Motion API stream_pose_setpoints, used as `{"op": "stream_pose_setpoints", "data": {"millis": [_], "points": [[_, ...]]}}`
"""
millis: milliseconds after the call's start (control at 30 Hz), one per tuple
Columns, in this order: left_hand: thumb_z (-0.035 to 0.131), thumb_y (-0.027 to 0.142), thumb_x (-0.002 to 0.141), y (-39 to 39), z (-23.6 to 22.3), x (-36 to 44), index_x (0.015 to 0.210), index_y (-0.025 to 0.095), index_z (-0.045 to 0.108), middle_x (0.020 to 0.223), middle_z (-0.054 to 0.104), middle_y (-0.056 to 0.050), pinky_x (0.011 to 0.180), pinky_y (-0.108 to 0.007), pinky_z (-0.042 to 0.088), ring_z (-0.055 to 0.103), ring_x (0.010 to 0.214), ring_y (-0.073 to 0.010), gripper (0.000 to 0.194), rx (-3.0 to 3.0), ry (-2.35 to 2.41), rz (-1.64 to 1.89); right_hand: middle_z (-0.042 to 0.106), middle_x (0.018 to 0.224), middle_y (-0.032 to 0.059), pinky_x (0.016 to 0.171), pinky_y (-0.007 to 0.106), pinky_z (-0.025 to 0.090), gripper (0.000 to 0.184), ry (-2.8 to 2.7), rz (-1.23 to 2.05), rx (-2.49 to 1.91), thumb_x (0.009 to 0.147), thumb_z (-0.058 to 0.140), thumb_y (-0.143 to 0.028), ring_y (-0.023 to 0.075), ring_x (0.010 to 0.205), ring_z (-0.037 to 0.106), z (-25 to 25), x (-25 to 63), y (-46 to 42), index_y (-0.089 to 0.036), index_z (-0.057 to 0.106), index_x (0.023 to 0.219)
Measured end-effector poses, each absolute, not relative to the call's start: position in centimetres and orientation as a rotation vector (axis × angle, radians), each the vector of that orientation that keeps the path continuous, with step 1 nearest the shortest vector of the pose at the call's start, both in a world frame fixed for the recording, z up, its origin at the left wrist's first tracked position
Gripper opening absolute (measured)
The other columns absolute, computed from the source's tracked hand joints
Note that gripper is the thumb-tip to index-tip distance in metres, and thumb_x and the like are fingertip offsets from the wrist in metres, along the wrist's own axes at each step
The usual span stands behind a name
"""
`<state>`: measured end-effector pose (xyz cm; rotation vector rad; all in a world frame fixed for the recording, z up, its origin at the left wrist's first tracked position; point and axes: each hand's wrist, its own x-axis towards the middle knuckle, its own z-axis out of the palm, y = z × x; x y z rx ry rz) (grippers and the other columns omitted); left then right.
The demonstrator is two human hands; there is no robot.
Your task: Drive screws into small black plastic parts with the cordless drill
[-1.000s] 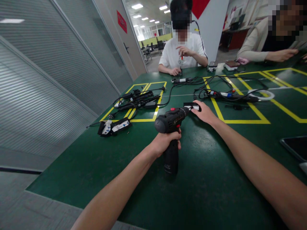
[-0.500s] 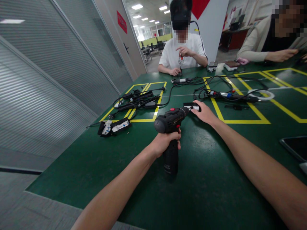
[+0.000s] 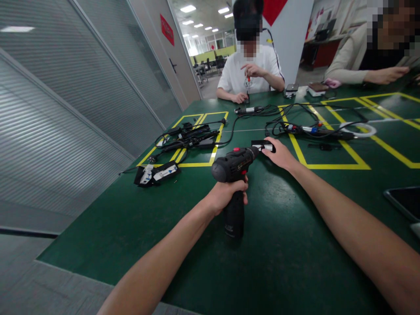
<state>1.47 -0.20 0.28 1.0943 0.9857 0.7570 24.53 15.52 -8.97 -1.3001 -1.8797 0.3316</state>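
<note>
My left hand (image 3: 226, 194) is wrapped round the grip of a black cordless drill (image 3: 233, 168) with a red switch on top. The drill's nose points away from me at a small black and white power adapter (image 3: 262, 145) lying on the green table (image 3: 183, 227). My right hand (image 3: 278, 154) rests on that adapter, fingers curled over its right end and pressing it to the table. The drill tip meets the adapter's left part.
An opened adapter (image 3: 156, 173) lies at the left. A heap of black adapters and cables (image 3: 190, 135) fills a yellow-taped square. More cables and a white ring (image 3: 357, 130) lie at the right. A person (image 3: 249, 70) sits opposite, another (image 3: 367, 65) at far right. A dark tablet (image 3: 405, 202) lies near the right edge.
</note>
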Motion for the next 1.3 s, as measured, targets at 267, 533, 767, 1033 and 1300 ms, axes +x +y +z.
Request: {"op": "stream_pose_setpoints", "data": {"millis": [267, 533, 767, 1033, 1300], "points": [[0.06, 0.019, 0.068, -0.2, 0.2, 1.38, 0.084, 0.014, 0.055, 0.063, 0.054, 0.001, 0.053, -0.025, 0.042, 0.057, 0.05, -0.0122, 0.017, 1.107, 0.984, 0.763, 0.057, 0.122, 0.0101, 0.097, 0.043, 0.043, 0.048, -1.88, 0.333, -1.287, 0.081, 0.058, -0.037, 0.0275, 0.11, 0.056, -9.11, 24.59, 15.58, -0.023, 0.053, 0.126], [0.059, 0.018, 0.069, -0.29, 0.34, 1.41, 0.083, 0.014, 0.055, 0.06, 0.054, 0.002, 0.053, -0.024, 0.042, 0.057, 0.049, -0.0123, 0.015, 1.111, 0.982, 0.762, 0.057, 0.122, 0.0103, 0.097, 0.042, 0.043, 0.048, -1.874, 0.349, -1.294, 0.081, 0.058, -0.037, 0.0274, 0.109, 0.057, -9.06, 24.55, 15.55, -0.022, 0.053, 0.127], [0.06, 0.018, 0.068, -0.29, 0.59, 1.55, 0.083, 0.014, 0.053, 0.057, 0.052, 0.003, 0.052, -0.024, 0.043, 0.056, 0.048, -0.0124, 0.017, 1.106, 0.982, 0.766, 0.057, 0.122, 0.0109, 0.097, 0.043, 0.043, 0.048, -1.867, 0.355, -1.304, 0.08, 0.059, -0.036, 0.0283, 0.109, 0.057, -8.92, 24.49, 15.43, -0.022, 0.054, 0.126], [0.061, 0.019, 0.066, -0.26, 0.43, 1.63, 0.082, 0.014, 0.053, 0.058, 0.053, 0.002, 0.05, -0.024, 0.042, 0.056, 0.047, -0.0126, 0.018, 1.107, 0.995, 0.772, 0.058, 0.12, 0.0104, 0.098, 0.043, 0.042, 0.048, -1.867, 0.323, -1.282, 0.08, 0.059, -0.035, 0.0276, 0.11, 0.057, -9.27, 24.53, 15.73, -0.022, 0.054, 0.125], [0.061, 0.019, 0.066, -0.23, 0.4, 1.58, 0.082, 0.014, 0.053, 0.057, 0.052, 0.003, 0.051, -0.025, 0.043, 0.056, 0.047, -0.0128, 0.018, 1.094, 1.002, 0.768, 0.059, 0.12, 0.0106, 0.097, 0.043, 0.043, 0.048, -1.874, 0.328, -1.291, 0.08, 0.06, -0.036, 0.0279, 0.108, 0.057, -9.12, 24.57, 15.6, -0.022, 0.054, 0.125]]}}
